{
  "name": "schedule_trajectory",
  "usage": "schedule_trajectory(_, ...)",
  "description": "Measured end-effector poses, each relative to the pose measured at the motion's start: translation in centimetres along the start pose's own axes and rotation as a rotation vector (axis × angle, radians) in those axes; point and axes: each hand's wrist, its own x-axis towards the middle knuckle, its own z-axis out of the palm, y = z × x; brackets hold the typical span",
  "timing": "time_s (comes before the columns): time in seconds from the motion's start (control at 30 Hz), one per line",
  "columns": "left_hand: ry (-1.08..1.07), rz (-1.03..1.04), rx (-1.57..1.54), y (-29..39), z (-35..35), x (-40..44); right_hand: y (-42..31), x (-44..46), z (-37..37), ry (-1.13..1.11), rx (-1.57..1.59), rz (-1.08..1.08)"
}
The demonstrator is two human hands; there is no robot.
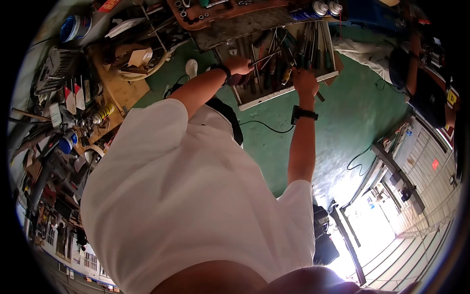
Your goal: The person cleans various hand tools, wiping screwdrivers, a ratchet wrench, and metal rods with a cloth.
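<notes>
Over the left side of an open drawer [264,101], my left hand [238,65] is closed around the end of a screwdriver [267,58]. Its long metal shaft points right across the tools. At the drawer's right front part, my right hand [304,82] has its fingers curled in among the tools; what they grip is hidden. A yellow-and-black handle [286,75] lies just left of those fingers. Many long tools with dark handles [306,44] fill the drawer. A short brown bar [320,97] sticks out beneath my right hand.
Above the drawer is a worktop [235,28] with a red socket tray [193,17] and spray cans [320,8]. Shelves at left hold a yellow can [104,113] and blue tubs [68,141]. A cable [267,127] crosses the green floor [274,147]. Another person [426,88] stands at right.
</notes>
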Motion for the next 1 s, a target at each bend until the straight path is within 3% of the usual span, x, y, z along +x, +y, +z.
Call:
schedule_trajectory(0.27, 0.138, 0.184, -0.035, 0.9, -0.2, -1.7, 2.7, -1.9, 2.0, 0.019, 0.086, 0.014)
schedule_trajectory(0.47, 0.145, 0.352, -0.101, 1.6, -1.3, -3.8, 5.8, -4.3, 3.0, 0.129, 0.239, -0.187)
schedule_trajectory(0.57, 0.043, 0.337, -0.07, 3.1, -3.0, -4.6, 7.2, -5.4, 2.8, 0.117, 0.353, -0.268)
schedule_trajectory(0.67, 0.04, 0.355, -0.057, 4.3, -3.7, -5.5, 8.4, -6.0, 2.9, 0.067, 0.259, -0.207)
schedule_trajectory(0.87, 0.084, 0.248, -0.141, 5.5, -3.4, -5.2, 11.2, -7.6, 5.6, 0.128, 0.453, 0.044)
schedule_trajectory(1.0, 0.085, 0.151, -0.165, 5.3, -2.4, -3.8, 12.7, -9.4, 10.5, 0.298, 0.629, 0.135)
